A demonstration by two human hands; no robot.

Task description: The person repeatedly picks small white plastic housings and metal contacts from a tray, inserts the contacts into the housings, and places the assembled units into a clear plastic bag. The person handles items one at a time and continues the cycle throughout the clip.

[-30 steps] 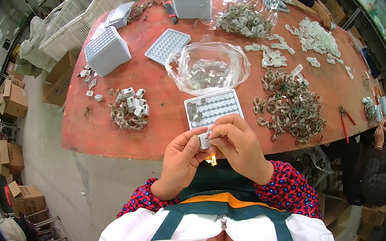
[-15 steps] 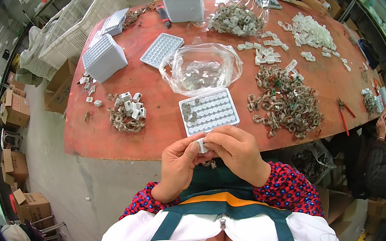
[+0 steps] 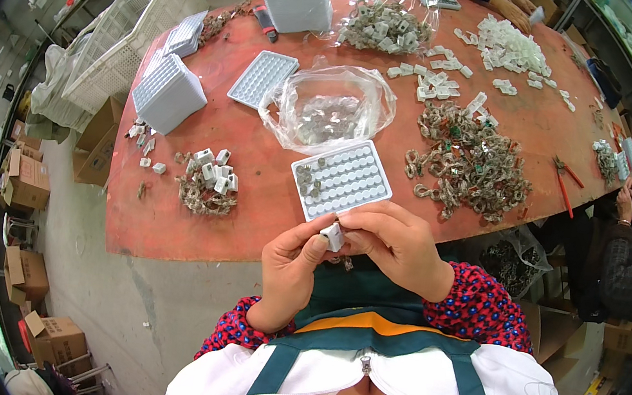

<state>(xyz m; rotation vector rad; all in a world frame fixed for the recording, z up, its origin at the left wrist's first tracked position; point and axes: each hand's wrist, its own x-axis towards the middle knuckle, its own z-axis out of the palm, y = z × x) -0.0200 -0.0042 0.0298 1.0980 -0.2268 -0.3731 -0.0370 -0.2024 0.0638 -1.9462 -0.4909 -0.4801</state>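
Between my two hands, just off the table's near edge, is a small white plastic housing [image 3: 332, 237]. My left hand [image 3: 291, 261] pinches it between thumb and fingers. From the other side, the closed fingers of my right hand [image 3: 397, 243] meet at the same piece; they partly hide it. Brownish wire [image 3: 343, 262] hangs below the fingers. Just beyond my hands lies a white tray [image 3: 376, 169] with rows of round cups and a few small metallic pieces at its left end. An open clear plastic bag [image 3: 276, 106] of small shiny pieces stands behind the tray.
On the red table [image 3: 257, 166], coiled wire assemblies [image 3: 478, 166] are heaped to the right, beside red-handled pliers [image 3: 566, 185]. White housings [image 3: 216, 173] lie on wires at left. Stacked trays [image 3: 169, 94] and loose translucent pieces [image 3: 512, 48] sit farther back. Another person's hand [image 3: 628, 200] is at far right.
The white housing has turned and shows more of its face, and my right fingers have shifted slightly around it. At the far edge, another person's hand has moved over the translucent pieces.
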